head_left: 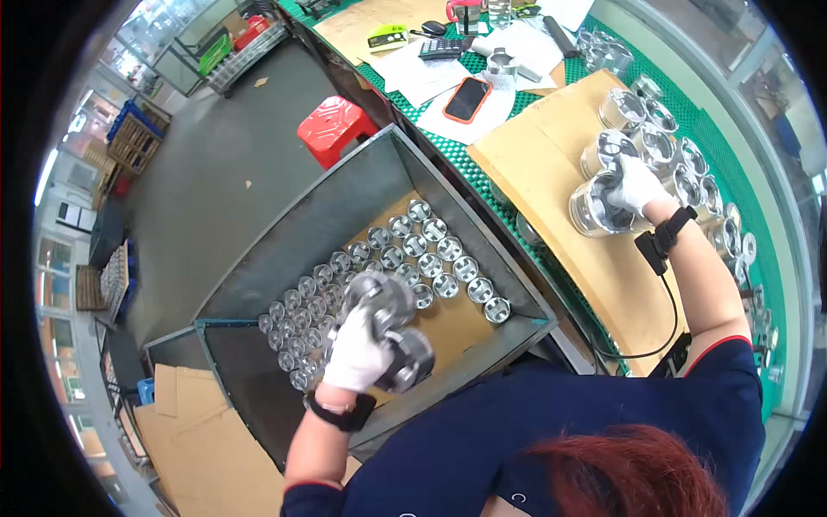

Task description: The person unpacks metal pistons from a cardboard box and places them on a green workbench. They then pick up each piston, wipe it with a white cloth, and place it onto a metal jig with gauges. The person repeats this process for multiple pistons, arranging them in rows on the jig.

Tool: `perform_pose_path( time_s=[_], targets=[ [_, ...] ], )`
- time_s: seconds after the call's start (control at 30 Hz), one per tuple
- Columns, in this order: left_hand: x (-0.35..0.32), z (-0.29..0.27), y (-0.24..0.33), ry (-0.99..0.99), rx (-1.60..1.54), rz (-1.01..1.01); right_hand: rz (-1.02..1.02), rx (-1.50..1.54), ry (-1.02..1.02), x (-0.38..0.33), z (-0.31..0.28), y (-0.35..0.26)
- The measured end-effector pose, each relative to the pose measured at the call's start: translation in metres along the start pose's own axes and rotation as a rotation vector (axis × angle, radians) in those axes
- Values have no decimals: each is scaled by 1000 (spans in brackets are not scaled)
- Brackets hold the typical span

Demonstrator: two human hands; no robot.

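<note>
My left hand (356,351), in a white glove, is closed on two metal pistons; the upper piston (381,297) and the lower piston (408,358) are blurred by motion. They hang over a deep grey metal bin (289,226), where several rows of upright pistons (415,245) stand on a brown sheet. Also gloved in white, my right hand (639,185) has its fingers inside a large silvery piston (594,207) on the cardboard. A second piston (603,153) touches the fingers just behind it. More pistons (656,146) are grouped to their right.
The cardboard sheet (534,146) covers part of a green-matted table. Farther back lie a phone (468,100), papers and a calculator (441,49). A red stool (334,129) stands beyond the bin. A black cable (675,314) hangs from my right wrist. Flattened cardboard (202,435) lies at lower left.
</note>
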State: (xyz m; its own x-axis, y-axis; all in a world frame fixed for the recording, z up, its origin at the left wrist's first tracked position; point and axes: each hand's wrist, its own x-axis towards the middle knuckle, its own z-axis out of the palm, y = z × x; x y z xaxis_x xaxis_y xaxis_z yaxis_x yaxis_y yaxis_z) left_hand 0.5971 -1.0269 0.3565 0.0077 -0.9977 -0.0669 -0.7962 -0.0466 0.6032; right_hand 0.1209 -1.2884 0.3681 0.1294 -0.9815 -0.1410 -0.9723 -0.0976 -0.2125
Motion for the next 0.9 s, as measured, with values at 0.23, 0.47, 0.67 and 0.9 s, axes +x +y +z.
perform_pose_path(
  time_s=[0.23, 0.47, 0.67, 0.9],
  targets=[
    [162, 37, 143, -123, 132, 393, 9, -13, 298, 20, 32, 31],
    [313, 116, 235, -218, 513, 484, 87, -120, 240, 18, 27, 27],
    [357, 159, 211, -90, 358, 602, 87, -108, 264, 22, 33, 25],
    [229, 40, 118, 239, -131, 495, 17, -26, 286, 25, 35, 20]
  ],
)
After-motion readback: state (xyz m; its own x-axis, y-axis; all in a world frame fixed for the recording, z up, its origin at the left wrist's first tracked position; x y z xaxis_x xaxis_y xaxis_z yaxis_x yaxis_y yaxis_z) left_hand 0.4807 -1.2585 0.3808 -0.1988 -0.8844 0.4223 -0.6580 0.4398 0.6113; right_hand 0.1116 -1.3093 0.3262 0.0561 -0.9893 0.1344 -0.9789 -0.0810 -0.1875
